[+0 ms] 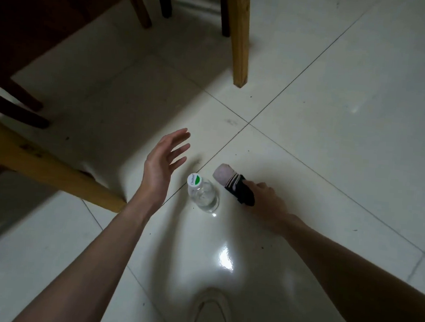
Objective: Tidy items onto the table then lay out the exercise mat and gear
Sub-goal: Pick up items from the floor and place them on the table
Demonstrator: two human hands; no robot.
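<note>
Centre of frame, bottle (203, 195): upright on floor (336, 119).
Left hand (162, 162): fingers spread, holding nothing.
Right hand (267, 198): gripping sock roll (233, 184).

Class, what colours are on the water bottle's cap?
White with a green patch, seen from above in the head view on the water bottle's cap.

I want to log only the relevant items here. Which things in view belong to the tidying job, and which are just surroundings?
Part of the job:
- water bottle, upright on the floor between the hands
- rolled pink item in a black wrap, gripped by the right hand
- left hand, open beside the bottle

Just surroundings:
- wooden table legs
- dark chair legs
- tiled floor
- shoe
</note>
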